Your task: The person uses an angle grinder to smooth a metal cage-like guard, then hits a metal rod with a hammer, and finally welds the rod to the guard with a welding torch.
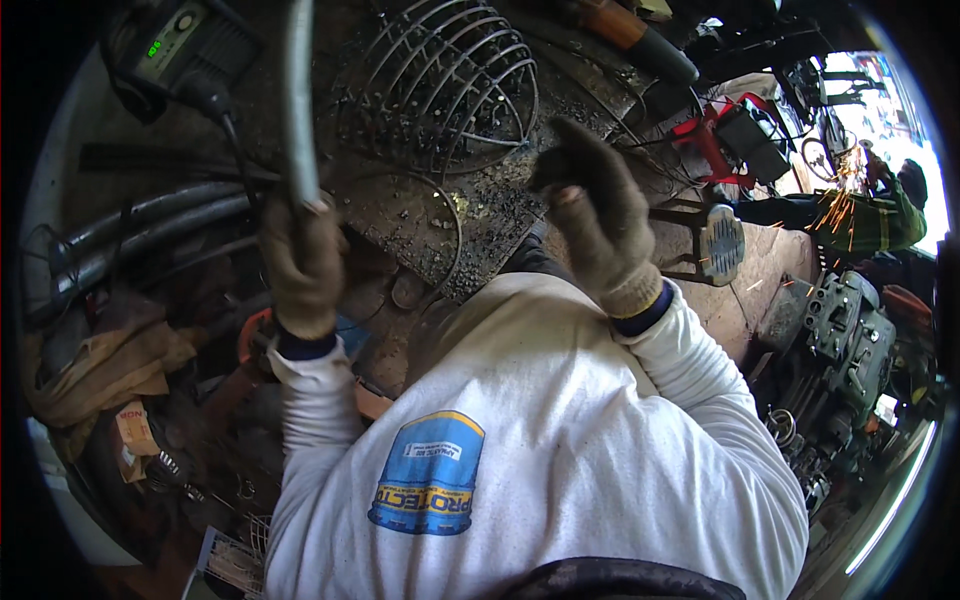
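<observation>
My left hand (303,265), in a worn brownish work glove, is closed round the lower end of a grey metal pipe (300,100). The pipe stands up out of the top of the view and is a little blurred. My right hand (605,215), gloved too, is raised with its fingers stretched forward and the thumb apart, holding nothing that I can make out. Beyond and between my hands, a round cage of bent metal rods (455,75) rests on a dirty metal worktable (390,215) strewn with dark bits.
A welding machine (185,45) with a lit display stands far left. Curved pipes (160,215) lie at left. An orange-and-black power tool (640,40) is at the back. A stool (722,245) stands at right, near a machine (850,330). Sparks fly beside another person (885,215).
</observation>
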Motion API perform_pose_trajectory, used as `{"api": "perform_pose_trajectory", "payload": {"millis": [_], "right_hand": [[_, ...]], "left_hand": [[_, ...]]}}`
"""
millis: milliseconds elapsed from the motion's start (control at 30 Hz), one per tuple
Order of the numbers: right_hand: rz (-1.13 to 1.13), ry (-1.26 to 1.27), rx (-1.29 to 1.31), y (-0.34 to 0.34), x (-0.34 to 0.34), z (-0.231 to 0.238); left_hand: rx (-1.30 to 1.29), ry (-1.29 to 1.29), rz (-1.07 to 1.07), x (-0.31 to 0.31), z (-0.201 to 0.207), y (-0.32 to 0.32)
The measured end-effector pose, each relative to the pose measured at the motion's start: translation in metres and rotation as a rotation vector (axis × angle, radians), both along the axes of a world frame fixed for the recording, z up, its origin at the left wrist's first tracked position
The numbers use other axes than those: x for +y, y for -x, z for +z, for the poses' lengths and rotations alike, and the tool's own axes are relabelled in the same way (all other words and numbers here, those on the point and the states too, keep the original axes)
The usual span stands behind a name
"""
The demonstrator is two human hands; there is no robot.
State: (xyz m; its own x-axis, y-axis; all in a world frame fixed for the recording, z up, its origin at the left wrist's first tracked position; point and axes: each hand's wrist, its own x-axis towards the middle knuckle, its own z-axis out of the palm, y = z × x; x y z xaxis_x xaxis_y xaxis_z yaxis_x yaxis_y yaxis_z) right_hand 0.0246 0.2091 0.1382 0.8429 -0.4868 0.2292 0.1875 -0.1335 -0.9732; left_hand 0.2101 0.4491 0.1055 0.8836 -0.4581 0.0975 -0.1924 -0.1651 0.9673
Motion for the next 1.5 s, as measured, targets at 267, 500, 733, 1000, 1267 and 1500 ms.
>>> {"api": "perform_pose_trajectory", "payload": {"millis": [267,500,733,1000,1267,1500], "right_hand": [[-0.097,-0.360,-0.153,-0.021,0.030,0.016],[-0.415,-0.263,0.139,0.048,-0.025,-0.014],[-0.339,-0.085,0.414,0.083,-0.017,-0.044],[-0.144,0.502,0.562,0.070,-0.007,-0.030],[0.087,0.713,0.641,0.042,0.004,-0.010],[0.226,0.866,0.701,0.017,0.019,0.013]], "left_hand": [[-0.893,-0.116,-0.396,-0.064,-0.002,0.084],[-0.728,-0.152,-0.287,-0.039,0.000,0.016],[-0.483,-0.080,0.084,-0.027,-0.029,-0.046],[-0.488,-0.332,0.079,-0.045,-0.055,-0.066],[-0.771,-0.468,0.171,-0.046,-0.069,-0.065],[-0.937,-0.267,0.099,-0.044,-0.073,-0.065]]}}
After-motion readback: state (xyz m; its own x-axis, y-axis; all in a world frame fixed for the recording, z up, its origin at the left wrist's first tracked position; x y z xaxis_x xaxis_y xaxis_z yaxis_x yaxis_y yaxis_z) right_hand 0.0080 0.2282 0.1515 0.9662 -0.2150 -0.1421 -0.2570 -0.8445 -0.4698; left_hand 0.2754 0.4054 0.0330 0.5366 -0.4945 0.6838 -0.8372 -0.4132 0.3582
